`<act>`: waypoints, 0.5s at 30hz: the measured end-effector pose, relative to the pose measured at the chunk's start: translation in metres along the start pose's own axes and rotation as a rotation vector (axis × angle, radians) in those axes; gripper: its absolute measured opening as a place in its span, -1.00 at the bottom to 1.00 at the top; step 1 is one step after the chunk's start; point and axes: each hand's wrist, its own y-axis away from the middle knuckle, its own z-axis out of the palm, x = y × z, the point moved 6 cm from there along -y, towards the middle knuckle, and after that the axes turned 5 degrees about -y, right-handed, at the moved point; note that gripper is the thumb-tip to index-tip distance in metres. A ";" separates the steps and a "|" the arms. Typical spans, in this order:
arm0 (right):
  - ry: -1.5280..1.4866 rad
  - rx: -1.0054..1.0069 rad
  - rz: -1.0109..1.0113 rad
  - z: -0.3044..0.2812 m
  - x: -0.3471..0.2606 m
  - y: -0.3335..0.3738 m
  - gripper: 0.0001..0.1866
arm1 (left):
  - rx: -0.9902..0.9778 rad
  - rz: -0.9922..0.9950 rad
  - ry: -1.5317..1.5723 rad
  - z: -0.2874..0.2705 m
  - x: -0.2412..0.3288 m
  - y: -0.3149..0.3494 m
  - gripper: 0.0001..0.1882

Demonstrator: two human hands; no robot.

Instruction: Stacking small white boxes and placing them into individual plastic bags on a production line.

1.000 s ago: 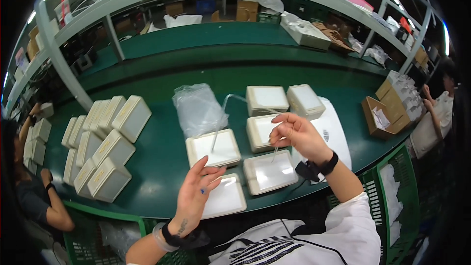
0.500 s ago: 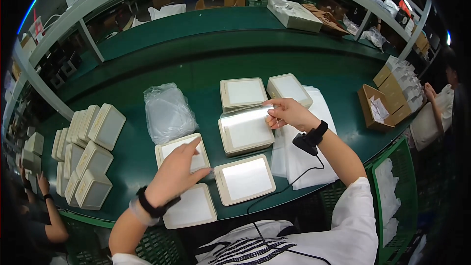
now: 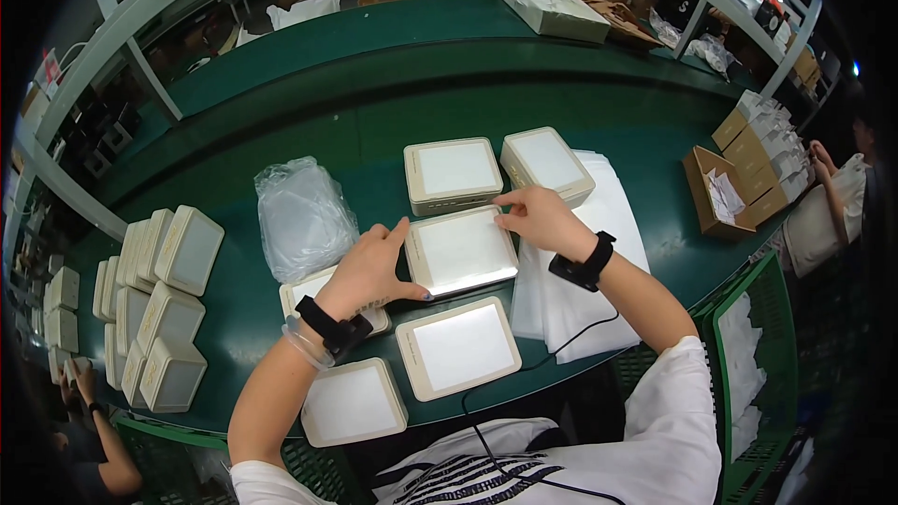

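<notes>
The left hand (image 3: 369, 271), thumb and fingers spread, is at the left edge of the middle white-topped box (image 3: 463, 248) on the worktop (image 3: 655, 173). The right hand (image 3: 544, 222) bunches fingertips at its upper-right corner (gripping or not, I cannot tell). Unreadably small gold lettering marks the upright boxes (image 3: 190, 252).

The tabletop (image 3: 238, 323) is dark green. At its left, a cluster of cream boxes (image 3: 190, 251) stands packed close together. To their right lies a pile of clear plastic bags (image 3: 304, 220). Pale-faced boxes fill the middle: two far (image 3: 454, 168), a central box (image 3: 463, 248), and three nearer (image 3: 458, 348). White sheets (image 3: 599, 224) lie right of these; an open carton (image 3: 698, 189) sits at the far right.
</notes>
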 end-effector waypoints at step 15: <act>0.338 -0.145 -0.601 0.008 -0.013 0.021 0.19 | 0.029 0.081 -0.181 -0.012 0.031 0.000 0.16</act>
